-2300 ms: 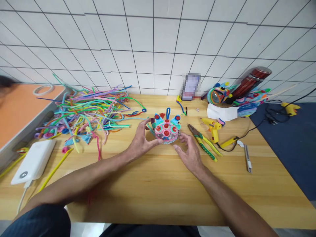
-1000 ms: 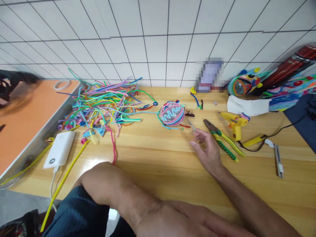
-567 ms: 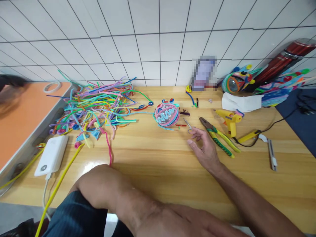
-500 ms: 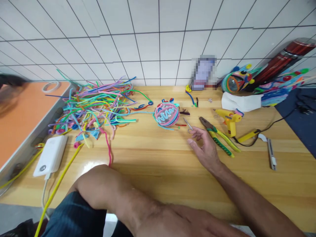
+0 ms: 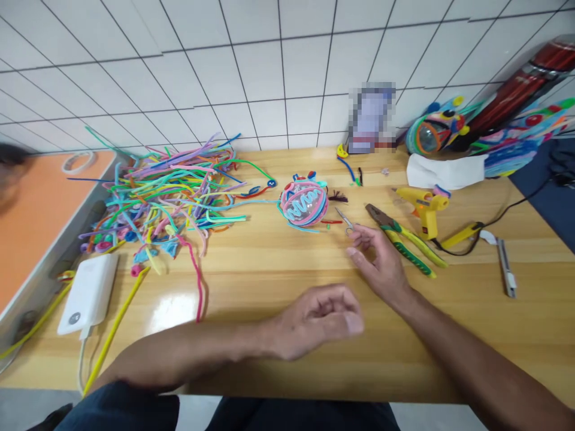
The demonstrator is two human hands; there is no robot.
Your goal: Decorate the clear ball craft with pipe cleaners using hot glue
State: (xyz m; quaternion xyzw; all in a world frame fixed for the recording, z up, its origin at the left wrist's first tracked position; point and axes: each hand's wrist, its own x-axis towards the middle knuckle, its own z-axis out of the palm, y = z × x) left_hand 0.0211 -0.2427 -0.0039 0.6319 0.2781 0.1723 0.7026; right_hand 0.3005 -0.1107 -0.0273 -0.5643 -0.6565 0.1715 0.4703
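My right hand (image 5: 381,260) rests on the wooden table, thumb apart from loosely bent fingers. Its fingertips are at the handles of small scissors (image 5: 345,220); I cannot tell whether they touch. My left hand (image 5: 317,320) is over the front part of the table, its fingers curled in with the thumb alongside, and nothing shows in it. Beyond both hands sits a clear ball wrapped in pink and blue pipe cleaners (image 5: 304,203). Dark bristly strands (image 5: 338,196) and a short red piece (image 5: 331,222) lie beside it. Pliers (image 5: 399,239) with green and yellow handles are right of my right hand.
A heap of pipe cleaners (image 5: 171,185) covers the back left, near a white power bank (image 5: 88,293). A yellow glue gun (image 5: 424,209) and a utility knife (image 5: 507,269) lie to the right. A red flask (image 5: 516,90) leans by the tiled wall (image 5: 251,72).
My left hand has come up from low in front of my body to over the table, its arm now stretched across the front. My right hand stays beside the scissors. The view has shifted slightly.
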